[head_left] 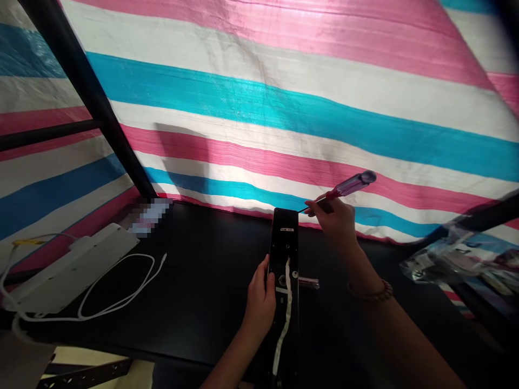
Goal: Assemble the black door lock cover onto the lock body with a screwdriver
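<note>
A long black device (285, 229), with a small white label near its far end, lies lengthwise in front of me. A white cable (288, 302) runs along its top toward me. Curled round the left edge of the device is my left hand (261, 300), thumb on top. My right hand (334, 216) pinches a screwdriver (348, 185) with a clear purple-red handle by its thin shaft. The handle points up and right, while the tip meets the far right corner of the device; whether it sits in a screw I cannot tell.
A second clear reddish handle (310, 282) pokes out at the device's right side on the black table (194, 270). To the left are a white power strip (77, 270) and a looped white cable (152, 289). Clear plastic bags (433, 256) lie right; a striped tarp (243, 102) hangs behind.
</note>
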A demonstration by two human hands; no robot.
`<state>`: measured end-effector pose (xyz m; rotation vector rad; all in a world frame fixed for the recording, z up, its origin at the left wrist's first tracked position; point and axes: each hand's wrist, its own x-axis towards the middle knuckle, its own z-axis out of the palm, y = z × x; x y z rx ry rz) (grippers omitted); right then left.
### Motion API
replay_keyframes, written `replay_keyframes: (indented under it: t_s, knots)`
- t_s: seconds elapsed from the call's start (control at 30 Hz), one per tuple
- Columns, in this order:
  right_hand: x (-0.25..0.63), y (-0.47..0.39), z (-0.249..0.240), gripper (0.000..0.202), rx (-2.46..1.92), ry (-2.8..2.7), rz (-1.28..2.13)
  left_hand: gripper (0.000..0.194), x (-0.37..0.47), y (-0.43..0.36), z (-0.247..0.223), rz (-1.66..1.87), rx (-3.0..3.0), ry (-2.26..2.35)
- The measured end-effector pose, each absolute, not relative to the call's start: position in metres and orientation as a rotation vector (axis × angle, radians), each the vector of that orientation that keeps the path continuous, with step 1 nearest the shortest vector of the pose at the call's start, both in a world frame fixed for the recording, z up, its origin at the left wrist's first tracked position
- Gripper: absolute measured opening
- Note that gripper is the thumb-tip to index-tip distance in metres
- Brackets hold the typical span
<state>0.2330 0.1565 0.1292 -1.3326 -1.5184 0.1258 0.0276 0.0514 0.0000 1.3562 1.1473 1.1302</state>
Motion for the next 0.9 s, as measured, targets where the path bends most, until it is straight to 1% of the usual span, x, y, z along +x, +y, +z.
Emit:
replay_keyframes:
  t_s: [0.23,0.37,0.5,0.73,0.83,0.9]
  knots:
    - [0.237,0.153,0.128,0.02,-1.34,-1.611,0.355,0.046,0.027,0.051,0.0,1.113,1.361,1.162]
    - [0.235,0.157,0.128,0.017,-1.367,-1.595,0.306,0.046,0.027,0.051,0.002,1.11,1.343,1.15]
    - [0.23,0.163,0.129,0.019,-1.359,-1.59,0.273,0.044,0.027,0.052,0.003,1.111,1.342,1.15]
    - [0.23,0.163,0.129,0.018,-1.39,-1.574,0.246,0.036,0.023,0.052,0.008,1.13,1.291,1.122]
    - [0.232,0.161,0.128,0.018,-1.393,-1.548,0.279,0.027,0.024,0.069,0.012,1.145,1.209,1.138]
    - [0.234,0.161,0.128,0.018,-1.393,-1.543,0.284,0.026,0.03,0.091,0.016,1.173,1.181,1.171]
